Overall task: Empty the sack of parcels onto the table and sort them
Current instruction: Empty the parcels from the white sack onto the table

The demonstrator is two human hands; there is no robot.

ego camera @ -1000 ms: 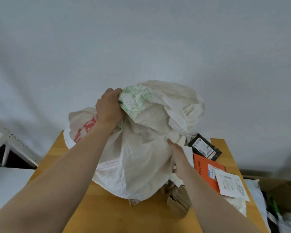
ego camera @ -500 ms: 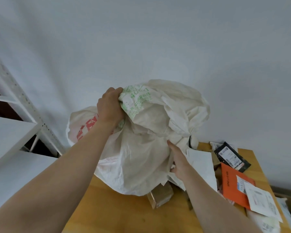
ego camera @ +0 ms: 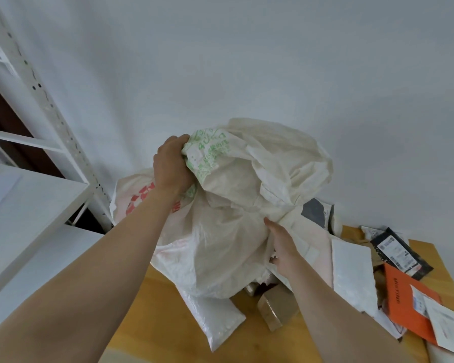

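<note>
Sack [ego camera: 233, 231] is upended over the table [ego camera: 152, 326]: closed end up, mouth down. Long axis is steep, near vertical, leaning slightly toward the far right. Its lower edge hangs just over the wood, mid-table.

Left hand [ego camera: 172, 166] is fisted round the bunched top end by the green print. Right hand [ego camera: 283, 242] sits on the lower right fold, thumb on the front and fingers tucked behind, pinching the fabric.

Versus 0.5 s ago:
- both grips are at the same spots
- a white poly mailer [ego camera: 215, 318] now lies out from under the sack's lower edge; it was not visible before
- cardboard box [ego camera: 275, 307] is more exposed, just right of that mailer
- a dark grey parcel [ego camera: 316, 212] now shows behind the sack's right side
- view has swung left, so more of the shelf rack [ego camera: 24, 195] is in frame

Edges and room:
- the right half of the table is crowded with a white padded mailer [ego camera: 351, 271], black mailer [ego camera: 399, 251] and orange envelope [ego camera: 406, 305]
- a paper label [ego camera: 448, 328] on the envelope reaches toward the table's right edge
- the rack stands just left of the table, and the wall is right behind it
- bare wood shows near-left and between the forearms
</note>
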